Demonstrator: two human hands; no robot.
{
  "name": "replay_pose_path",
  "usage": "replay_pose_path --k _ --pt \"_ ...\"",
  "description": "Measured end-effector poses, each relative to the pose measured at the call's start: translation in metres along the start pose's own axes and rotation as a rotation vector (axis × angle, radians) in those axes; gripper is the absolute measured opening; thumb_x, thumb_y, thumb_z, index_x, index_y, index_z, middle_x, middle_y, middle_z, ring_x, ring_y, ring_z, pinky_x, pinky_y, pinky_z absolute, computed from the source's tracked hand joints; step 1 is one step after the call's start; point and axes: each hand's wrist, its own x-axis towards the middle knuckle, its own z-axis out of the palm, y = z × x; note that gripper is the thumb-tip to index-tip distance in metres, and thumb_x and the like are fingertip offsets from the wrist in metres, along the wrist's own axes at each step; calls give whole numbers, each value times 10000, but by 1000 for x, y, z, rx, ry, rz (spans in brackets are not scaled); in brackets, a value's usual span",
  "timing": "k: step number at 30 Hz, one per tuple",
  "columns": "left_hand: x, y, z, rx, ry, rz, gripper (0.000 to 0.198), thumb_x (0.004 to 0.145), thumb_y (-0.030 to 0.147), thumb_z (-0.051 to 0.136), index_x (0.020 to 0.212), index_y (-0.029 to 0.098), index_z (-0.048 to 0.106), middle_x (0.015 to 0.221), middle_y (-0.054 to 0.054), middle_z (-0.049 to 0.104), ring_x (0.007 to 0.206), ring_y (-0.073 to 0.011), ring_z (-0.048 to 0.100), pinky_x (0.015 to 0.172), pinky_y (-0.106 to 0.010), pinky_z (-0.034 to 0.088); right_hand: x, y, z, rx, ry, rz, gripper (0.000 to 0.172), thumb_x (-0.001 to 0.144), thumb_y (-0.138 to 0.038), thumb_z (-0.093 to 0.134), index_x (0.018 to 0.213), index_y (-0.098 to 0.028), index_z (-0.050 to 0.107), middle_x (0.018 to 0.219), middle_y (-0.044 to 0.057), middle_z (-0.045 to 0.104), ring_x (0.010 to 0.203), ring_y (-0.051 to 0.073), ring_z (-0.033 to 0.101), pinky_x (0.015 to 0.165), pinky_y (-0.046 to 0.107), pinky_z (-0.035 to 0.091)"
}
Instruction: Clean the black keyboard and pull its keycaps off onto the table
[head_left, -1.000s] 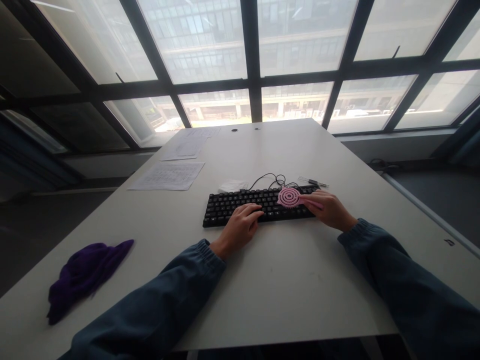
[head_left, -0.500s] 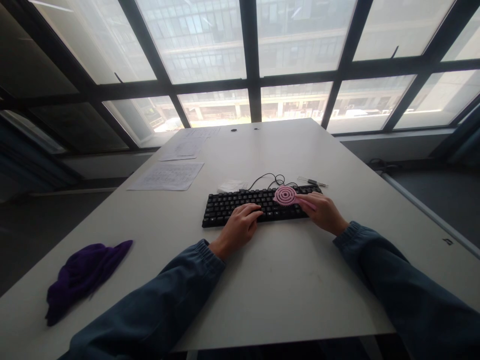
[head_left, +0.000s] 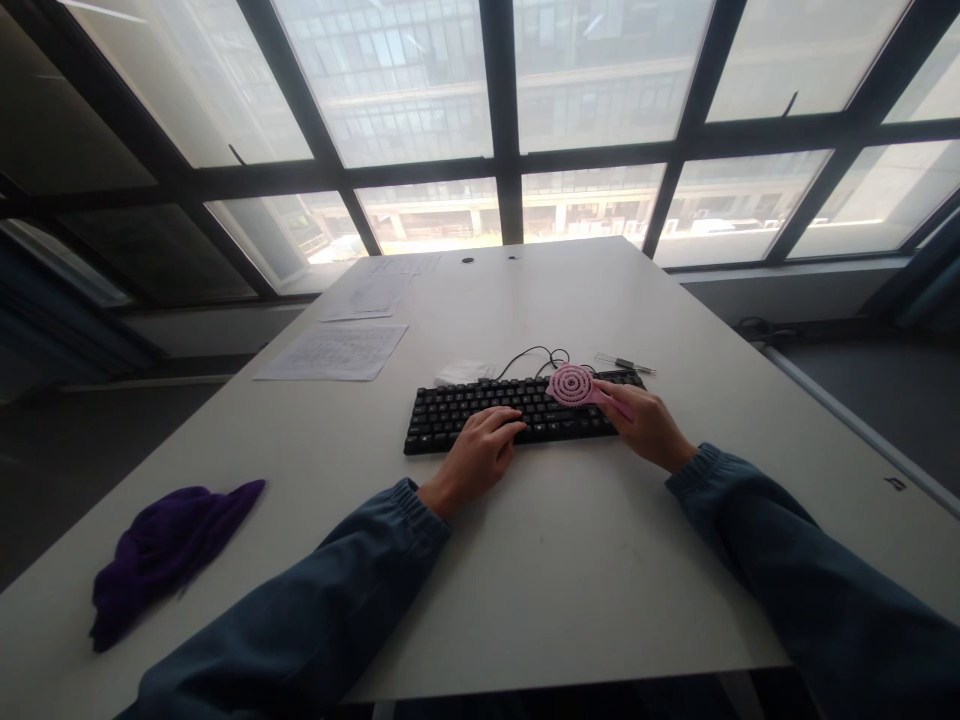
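A black keyboard (head_left: pixel 450 408) lies across the table in front of me. On its front middle keys rests my left hand (head_left: pixel 484 445), fingers stretched out flat and holding nothing. My right hand (head_left: pixel 646 425) is closed round the handle of a pink hairbrush (head_left: pixel 571 385). The brush has a round, spiral-patterned head that points left over the right half of the keyboard, hiding some keys. Whether its bristles touch the keys I cannot tell.
Behind the keyboard lie a clear plastic bag (head_left: pixel 465 372), a black cable (head_left: pixel 536 350) and a thin screwdriver-like tool (head_left: pixel 626 363). Printed sheets (head_left: pixel 334 353) lie at the far left. A purple cloth (head_left: pixel 169 555) sits near the left edge of the white table (head_left: pixel 555 580).
The head of the hairbrush has shifted slightly up and tilted a little in my right hand. My left hand stays where it was on the keyboard.
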Motion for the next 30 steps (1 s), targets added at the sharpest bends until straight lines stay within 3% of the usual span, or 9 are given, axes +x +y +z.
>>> replay_pose_path --k 4,17,24,30 --pt "0 0 0 8 2 2 325 904 74 563 1167 213 693 1275 -79 668 1227 -255 590 1057 -480 493 -1 1 2 -25 -53 3 371 1006 -373 501 1275 -189 678 1124 126 748 997 272 704 899 405 552" --pt "0 1 0 6 -9 -5 332 909 78 559 1182 214 690 1283 -82 664 1246 -259 580 1065 -488 489 0 7 3 -88 14 95 369 1008 -392 493 1247 -195 694 1148 125 750 1014 292 709 888 418 557" --pt "0 0 1 -2 -3 -4 350 901 71 558 1185 226 692 1283 -82 662 1246 -260 580 1061 -490 492 -1 2 7 -45 -18 41 383 1014 -406 476 1264 -207 687 1127 120 749 993 282 701 878 421 558" --pt "1 2 -1 7 -5 -11 324 910 76 549 1168 206 694 1279 -82 665 1243 -258 579 1065 -484 491 0 5 6 -116 7 78 400 1023 -403 452 1272 -185 677 1098 135 747 962 287 694 844 416 548"
